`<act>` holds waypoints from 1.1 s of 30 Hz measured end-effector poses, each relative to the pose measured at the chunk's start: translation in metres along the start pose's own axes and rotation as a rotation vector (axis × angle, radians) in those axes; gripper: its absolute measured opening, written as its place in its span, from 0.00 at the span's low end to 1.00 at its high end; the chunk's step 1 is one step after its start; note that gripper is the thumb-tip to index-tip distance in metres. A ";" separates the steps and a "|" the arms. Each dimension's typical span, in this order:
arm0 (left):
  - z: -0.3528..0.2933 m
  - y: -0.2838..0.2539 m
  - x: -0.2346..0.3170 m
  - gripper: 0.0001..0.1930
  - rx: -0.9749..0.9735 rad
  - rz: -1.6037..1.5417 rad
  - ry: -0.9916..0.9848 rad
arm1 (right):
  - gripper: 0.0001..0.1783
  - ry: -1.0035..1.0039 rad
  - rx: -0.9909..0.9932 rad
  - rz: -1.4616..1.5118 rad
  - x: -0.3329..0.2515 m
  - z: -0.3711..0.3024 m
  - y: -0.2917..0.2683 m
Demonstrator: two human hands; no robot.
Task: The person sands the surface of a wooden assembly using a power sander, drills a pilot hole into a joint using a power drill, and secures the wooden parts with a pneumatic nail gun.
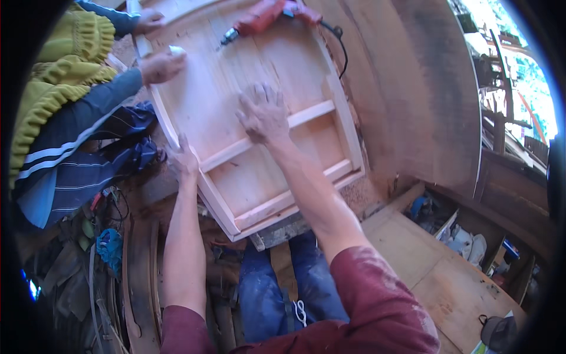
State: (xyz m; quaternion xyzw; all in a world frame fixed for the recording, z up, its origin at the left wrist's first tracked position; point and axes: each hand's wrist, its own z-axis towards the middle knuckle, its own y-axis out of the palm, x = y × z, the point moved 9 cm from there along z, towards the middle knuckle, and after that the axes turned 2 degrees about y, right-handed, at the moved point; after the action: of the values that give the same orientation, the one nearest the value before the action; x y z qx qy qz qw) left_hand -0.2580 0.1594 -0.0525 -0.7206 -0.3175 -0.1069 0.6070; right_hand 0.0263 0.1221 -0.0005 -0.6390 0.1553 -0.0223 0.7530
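Observation:
A pale wooden panel with a raised frame [277,205] and a crossbar [236,152] lies in front of me, tilted a little to the left. My left hand [184,160] grips its left side rail near the crossbar's end; some fingers are hidden behind the rail. Fingers spread, my right hand [263,112] rests palm down on the panel just beyond the crossbar, holding nothing. Farther up the panel lies a red power drill [259,17], its chuck pointing left and its black cord [342,50] trailing off the right side.
At the left, a co-worker in a yellow ruffled garment [73,35] has one hand [162,68] over the panel with a small white object. A large brown board [418,88] stands right. Wood scraps [73,289] lie lower left; a wooden bench [436,259] with cluttered compartments is lower right.

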 end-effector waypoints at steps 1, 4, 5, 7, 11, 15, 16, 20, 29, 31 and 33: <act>0.012 -0.008 -0.005 0.37 0.067 0.026 0.034 | 0.31 -0.008 -0.034 0.021 -0.009 0.001 0.003; 0.013 -0.011 -0.008 0.36 0.011 -0.136 0.032 | 0.30 -0.046 -0.050 0.055 -0.016 0.008 0.013; 0.009 -0.006 0.007 0.36 -0.014 -0.155 0.064 | 0.30 -0.060 -0.047 0.049 -0.007 0.000 0.016; 0.013 -0.012 -0.006 0.35 -0.002 0.001 -0.022 | 0.28 -0.203 -0.164 0.191 -0.024 -0.014 0.007; 0.006 -0.005 0.010 0.35 -0.057 -0.079 -0.034 | 0.17 -0.624 -0.476 0.197 -0.030 -0.041 -0.001; 0.006 -0.008 0.006 0.35 -0.059 -0.121 -0.020 | 0.10 -0.600 -0.412 0.002 -0.031 -0.050 0.008; 0.006 -0.007 0.009 0.35 -0.074 -0.135 -0.023 | 0.10 -0.602 -0.417 0.000 -0.032 -0.053 0.008; 0.005 -0.007 0.001 0.34 -0.047 -0.114 -0.056 | 0.11 -0.528 -0.451 0.022 -0.031 -0.059 0.011; 0.009 -0.009 0.002 0.39 -0.055 -0.145 -0.053 | 0.49 -0.013 -0.250 0.821 -0.069 0.128 0.021; 0.002 -0.002 0.013 0.39 -0.075 -0.148 -0.082 | 0.41 0.035 0.125 0.606 -0.067 0.174 0.034; 0.006 -0.013 0.000 0.39 -0.064 -0.134 -0.089 | 0.49 0.023 0.016 0.650 -0.107 0.193 0.047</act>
State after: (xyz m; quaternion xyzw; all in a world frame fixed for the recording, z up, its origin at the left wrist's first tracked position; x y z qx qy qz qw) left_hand -0.2668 0.1657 -0.0435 -0.7207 -0.3881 -0.1255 0.5605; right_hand -0.0329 0.3399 0.0021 -0.5497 0.3596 0.2109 0.7239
